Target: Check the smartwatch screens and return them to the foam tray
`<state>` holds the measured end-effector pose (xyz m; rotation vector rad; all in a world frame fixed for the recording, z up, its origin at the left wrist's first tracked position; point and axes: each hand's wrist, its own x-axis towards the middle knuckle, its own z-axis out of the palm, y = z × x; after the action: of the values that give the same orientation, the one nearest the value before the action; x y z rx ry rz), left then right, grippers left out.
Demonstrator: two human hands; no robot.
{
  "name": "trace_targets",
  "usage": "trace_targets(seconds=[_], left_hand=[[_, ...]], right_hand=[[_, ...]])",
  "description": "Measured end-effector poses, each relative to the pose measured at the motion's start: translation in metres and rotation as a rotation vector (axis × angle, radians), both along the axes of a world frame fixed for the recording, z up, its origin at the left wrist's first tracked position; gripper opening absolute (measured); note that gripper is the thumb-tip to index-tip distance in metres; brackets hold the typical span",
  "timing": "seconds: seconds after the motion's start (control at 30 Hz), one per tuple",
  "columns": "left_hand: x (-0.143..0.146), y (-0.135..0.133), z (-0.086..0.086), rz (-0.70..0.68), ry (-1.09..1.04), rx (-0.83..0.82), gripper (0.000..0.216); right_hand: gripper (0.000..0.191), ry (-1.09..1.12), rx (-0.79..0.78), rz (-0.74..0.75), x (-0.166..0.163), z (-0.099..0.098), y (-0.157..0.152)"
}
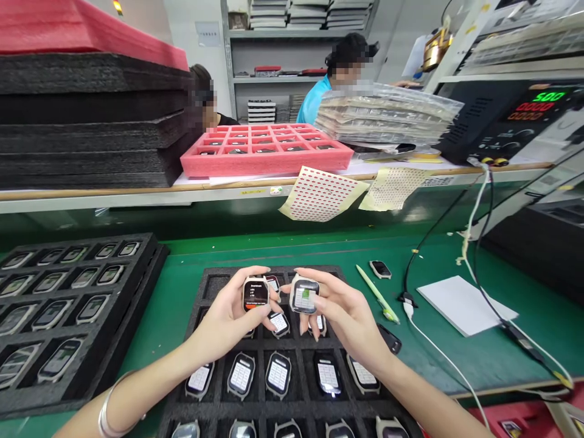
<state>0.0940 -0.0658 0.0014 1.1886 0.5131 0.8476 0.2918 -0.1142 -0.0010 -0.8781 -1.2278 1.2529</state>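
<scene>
My left hand [232, 310] is closed around a smartwatch case [256, 292] without a strap; its dark screen shows white text and a red-orange bar at the bottom. My right hand [335, 304] grips a second smartwatch case [304, 294], whose screen looks pale with a green patch, and the thumb rests on its face. Both are held side by side above a black foam tray [305, 347]. In the tray's compartments lie several more watch cases, such as a lit watch [278, 372] with a white screen. My hands hide part of the tray's upper rows.
At the left stands another foam tray [103, 337] of watches. To the right lie a green pen [376, 293], a small watch case [380, 269], white paper [465, 304] and cables. A shelf behind carries a pink foam tray [264, 163] and a power supply [506, 121]. Two people sit beyond.
</scene>
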Motion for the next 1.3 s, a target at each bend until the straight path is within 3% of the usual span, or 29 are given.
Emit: trace_targets(seconds=[0.17, 0.43, 0.63, 0.87, 0.97, 1.1, 1.2, 1.3], left_hand=[[0.0, 0.001, 0.0, 0.009, -0.008, 0.011, 0.033], [0.002, 0.007, -0.003, 0.055, 0.024, 0.032, 0.023], [0.001, 0.002, 0.001, 0.022, -0.038, 0.02, 0.048], [0.004, 0.003, -0.005, 0.018, -0.013, 0.001, 0.045], [0.003, 0.003, -0.007, 0.006, -0.005, -0.015, 0.054], [-0.004, 0.006, -0.016, -0.011, 0.017, -0.021, 0.069], [-0.014, 0.014, -0.029, 0.016, 0.037, -0.01, 0.065], [-0.027, 0.027, -0.041, 0.047, 0.116, 0.033, 0.058]], right_hand=[[0.026, -0.084, -0.031, -0.118, -0.002, 0.0, -0.001], [0.045, 0.01, -0.02, 0.099, 0.002, -0.001, -0.003], [0.047, -0.061, -0.002, 0.046, 0.003, 0.0, -0.005], [0.063, -0.179, -0.041, 0.073, 0.014, -0.003, -0.006], [0.066, -0.355, -0.068, 0.077, 0.032, -0.005, 0.002], [0.049, -0.796, -0.004, -0.069, 0.069, -0.016, 0.024], [0.039, -1.146, 0.129, -0.137, 0.094, -0.033, 0.039], [0.038, -1.283, 0.195, -0.085, 0.11, -0.047, 0.046]])
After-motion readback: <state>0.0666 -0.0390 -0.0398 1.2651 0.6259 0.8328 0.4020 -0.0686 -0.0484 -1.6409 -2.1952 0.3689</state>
